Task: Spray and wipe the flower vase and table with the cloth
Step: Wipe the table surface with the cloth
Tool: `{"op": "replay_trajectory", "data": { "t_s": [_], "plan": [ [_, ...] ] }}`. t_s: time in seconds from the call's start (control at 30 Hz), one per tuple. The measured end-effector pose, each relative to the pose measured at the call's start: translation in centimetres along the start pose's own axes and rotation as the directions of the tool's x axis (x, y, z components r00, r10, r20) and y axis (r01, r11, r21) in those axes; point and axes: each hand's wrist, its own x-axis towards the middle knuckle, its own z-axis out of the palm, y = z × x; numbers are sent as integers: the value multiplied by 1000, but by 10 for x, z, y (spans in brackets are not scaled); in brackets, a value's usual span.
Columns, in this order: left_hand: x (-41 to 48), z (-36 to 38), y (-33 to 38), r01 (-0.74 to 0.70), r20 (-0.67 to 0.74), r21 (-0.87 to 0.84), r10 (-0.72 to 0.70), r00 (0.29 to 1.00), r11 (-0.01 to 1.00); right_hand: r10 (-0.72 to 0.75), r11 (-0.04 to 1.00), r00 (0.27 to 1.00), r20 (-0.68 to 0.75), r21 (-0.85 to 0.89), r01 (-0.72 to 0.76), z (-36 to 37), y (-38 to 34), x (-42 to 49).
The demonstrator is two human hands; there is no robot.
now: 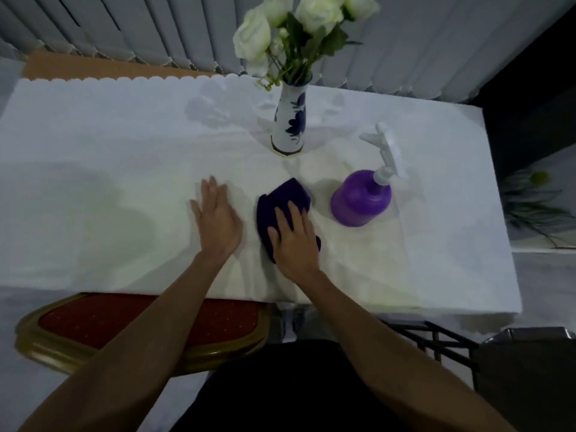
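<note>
A white vase with blue flower patterns (290,120) holds white roses and stands upright at the middle back of the table (93,169), which is covered in white cloth. A dark purple cloth (282,199) lies on the table in front of the vase. My right hand (294,241) presses flat on the cloth's near part, fingers spread over it. My left hand (216,218) rests flat and open on the tablecloth just left of the purple cloth. A purple spray bottle with a white trigger head (363,196) stands to the right of the cloth, untouched.
A red-cushioned chair with a gold frame (93,325) is tucked under the table's near edge on the left. Grey vertical blinds (405,42) hang behind the table. A dark metal rack (442,341) stands at the lower right.
</note>
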Motion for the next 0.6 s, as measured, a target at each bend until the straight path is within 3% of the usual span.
{"op": "replay_trajectory", "data": {
  "t_s": [0.1, 0.2, 0.27, 0.33, 0.43, 0.5, 0.6],
  "plan": [
    [-24, 9, 40, -287, 159, -89, 298, 941, 954, 73, 995, 997, 25, -64, -72, -18, 31, -31],
    [-47, 21, 69, -445, 342, -202, 489, 802, 872, 88, 990, 993, 79, 101, -96, -38, 52, -48],
    [-56, 26, 82, -442, 400, -248, 507, 764, 862, 82, 974, 996, 31, 210, -87, -61, 67, -54],
    [-63, 32, 90, -476, 427, -219, 522, 738, 852, 232, 925, 970, -67, 324, -199, -93, 77, -57],
    [-72, 50, 94, -598, 489, -44, 539, 685, 800, 447, 819, 878, -170, 473, -325, -125, 81, -41],
    [-75, 63, 91, -650, 536, 60, 525, 661, 757, 472, 792, 867, -160, 510, -336, -135, 80, -17],
    [-74, 71, 84, -640, 552, 80, 501, 666, 764, 510, 787, 852, -120, 466, -405, -138, 76, 12]
  ]
}}
